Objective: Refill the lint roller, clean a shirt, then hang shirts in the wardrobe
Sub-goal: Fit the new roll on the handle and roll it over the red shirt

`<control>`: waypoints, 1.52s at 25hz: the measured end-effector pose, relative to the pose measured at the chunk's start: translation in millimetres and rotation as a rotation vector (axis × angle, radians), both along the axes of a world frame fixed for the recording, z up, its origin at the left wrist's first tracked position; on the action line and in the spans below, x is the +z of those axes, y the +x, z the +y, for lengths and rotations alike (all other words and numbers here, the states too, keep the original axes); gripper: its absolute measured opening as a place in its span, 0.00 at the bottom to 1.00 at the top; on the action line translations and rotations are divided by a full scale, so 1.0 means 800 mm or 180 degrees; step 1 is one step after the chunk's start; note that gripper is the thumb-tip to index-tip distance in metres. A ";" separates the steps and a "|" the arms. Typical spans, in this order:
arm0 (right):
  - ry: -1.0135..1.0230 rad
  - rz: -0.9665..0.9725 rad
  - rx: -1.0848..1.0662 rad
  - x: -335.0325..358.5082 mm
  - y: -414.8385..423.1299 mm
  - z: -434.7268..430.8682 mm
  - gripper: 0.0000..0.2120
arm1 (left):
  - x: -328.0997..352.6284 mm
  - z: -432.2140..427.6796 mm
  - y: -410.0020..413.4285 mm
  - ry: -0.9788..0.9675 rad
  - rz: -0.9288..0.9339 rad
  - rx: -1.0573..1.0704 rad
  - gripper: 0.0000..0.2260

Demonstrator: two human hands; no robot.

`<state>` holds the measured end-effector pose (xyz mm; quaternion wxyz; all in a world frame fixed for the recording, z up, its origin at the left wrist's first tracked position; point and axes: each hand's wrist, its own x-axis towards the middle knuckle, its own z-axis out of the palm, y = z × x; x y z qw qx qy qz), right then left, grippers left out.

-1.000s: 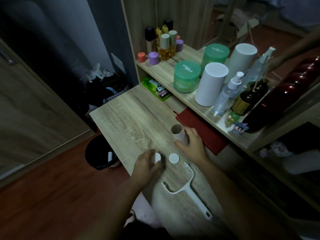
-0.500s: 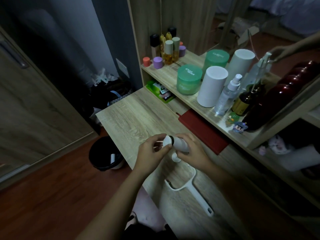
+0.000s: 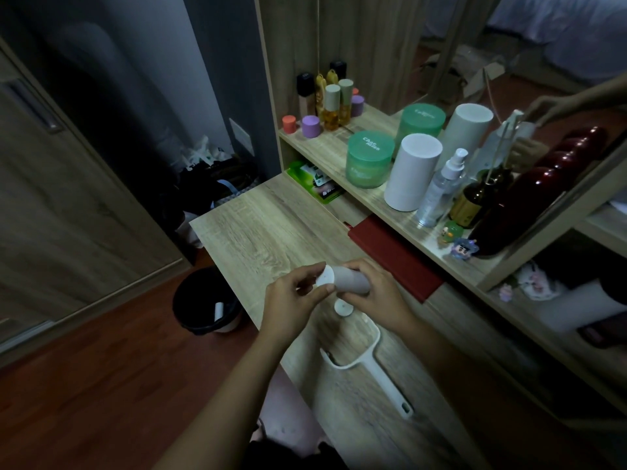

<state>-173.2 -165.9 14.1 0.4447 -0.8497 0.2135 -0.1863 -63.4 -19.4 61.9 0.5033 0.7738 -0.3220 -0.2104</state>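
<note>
Black bin (image 3: 207, 305) on the floor left of my desk (image 3: 271, 225), something white inside. Red notebook (image 3: 395, 256) lies under the shelf edge. On the shelf (image 3: 334, 152): green jar (image 3: 369, 159), white cylinder (image 3: 412, 171), clear spray bottle (image 3: 441, 188), brown bottle (image 3: 478, 198), purple cap (image 3: 311, 126).

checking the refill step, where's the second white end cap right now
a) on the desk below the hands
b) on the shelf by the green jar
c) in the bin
a: the second white cap lies on the desk just below the roll both hands hold.
</note>
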 end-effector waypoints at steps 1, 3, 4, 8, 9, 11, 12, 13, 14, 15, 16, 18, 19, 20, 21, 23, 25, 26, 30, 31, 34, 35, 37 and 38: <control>-0.0024 -0.0018 0.0003 0.001 0.000 -0.001 0.20 | 0.001 -0.001 0.000 0.0020 -0.0009 -0.0004 0.17; -0.0079 -0.0010 0.0034 0.000 -0.001 -0.002 0.20 | 0.000 -0.001 -0.004 0.0061 -0.0097 -0.0001 0.17; -0.0096 0.0016 0.0059 -0.001 -0.001 -0.001 0.20 | 0.000 -0.001 -0.006 0.0069 -0.0189 0.0012 0.17; -0.0069 0.0105 0.0116 -0.005 -0.001 0.006 0.20 | -0.009 0.003 -0.016 -0.0026 -0.0293 0.0128 0.19; -0.0075 0.0126 0.0141 -0.004 0.001 0.008 0.22 | -0.012 0.004 -0.018 -0.0046 -0.0346 0.0179 0.19; -0.0204 0.0329 0.0231 -0.008 0.005 0.005 0.29 | -0.017 0.007 -0.018 -0.0093 -0.0409 0.0364 0.18; -0.0194 0.0536 0.0209 -0.013 0.007 -0.001 0.35 | -0.018 0.009 -0.016 -0.0124 -0.0388 0.0482 0.17; -0.0142 0.0794 0.0128 -0.021 0.008 -0.009 0.40 | -0.016 0.010 -0.014 -0.0155 -0.0339 0.0597 0.16; -0.0171 0.1067 0.0069 -0.030 0.008 -0.018 0.42 | -0.014 0.012 -0.012 -0.0185 -0.0285 0.0693 0.15; -0.0313 0.1328 0.0106 -0.040 0.007 -0.025 0.40 | -0.011 0.014 -0.009 -0.0212 -0.0248 0.0764 0.14; -0.0536 0.1565 0.0245 -0.048 0.007 -0.030 0.35 | -0.007 0.016 -0.007 -0.0234 -0.0242 0.0811 0.14; -0.0920 0.1883 0.0542 -0.056 0.009 -0.026 0.26 | 0.001 0.018 -0.005 -0.0264 -0.0286 0.0867 0.13; -0.1031 0.1949 0.0637 -0.058 0.012 -0.020 0.24 | 0.003 0.018 -0.004 -0.0274 -0.0299 0.0878 0.13; -0.1128 0.2014 0.0722 -0.062 0.016 -0.014 0.24 | 0.003 0.018 -0.004 -0.0284 -0.0305 0.0885 0.13; -0.1241 0.2096 0.0808 -0.066 0.020 -0.010 0.24 | 0.004 0.018 -0.004 -0.0291 -0.0308 0.0899 0.13; -0.1440 0.2228 0.0874 -0.076 0.027 -0.002 0.23 | 0.003 0.019 -0.004 -0.0316 -0.0304 0.0929 0.14; -0.1531 0.2301 0.0825 -0.082 0.030 0.002 0.21 | 0.004 0.020 -0.003 -0.0321 -0.0314 0.0990 0.15; -0.1556 0.2318 0.0784 -0.083 0.030 0.003 0.20 | 0.004 0.021 -0.002 -0.0307 -0.0300 0.1037 0.14; -0.0578 0.1213 -0.0139 -0.062 0.030 0.009 0.17 | -0.005 0.025 0.022 -0.0292 0.0429 0.1369 0.15; -0.0077 0.0732 -0.0478 -0.053 0.029 0.009 0.16 | -0.009 0.026 0.032 -0.0419 0.0763 0.1485 0.15; 0.1127 -0.0199 -0.0849 -0.017 0.022 0.014 0.16 | -0.012 0.027 0.053 -0.0725 0.1313 0.1795 0.11; 0.1339 -0.0335 -0.0784 -0.005 0.021 0.018 0.16 | -0.012 0.028 0.058 -0.0726 0.1358 0.1835 0.09; 0.1543 -0.0478 -0.0607 0.014 0.019 0.025 0.17 | -0.012 0.028 0.061 -0.0635 0.1408 0.1785 0.08; 0.1559 -0.0504 -0.0563 0.018 0.020 0.027 0.18 | -0.013 0.027 0.060 -0.0598 0.1438 0.1728 0.10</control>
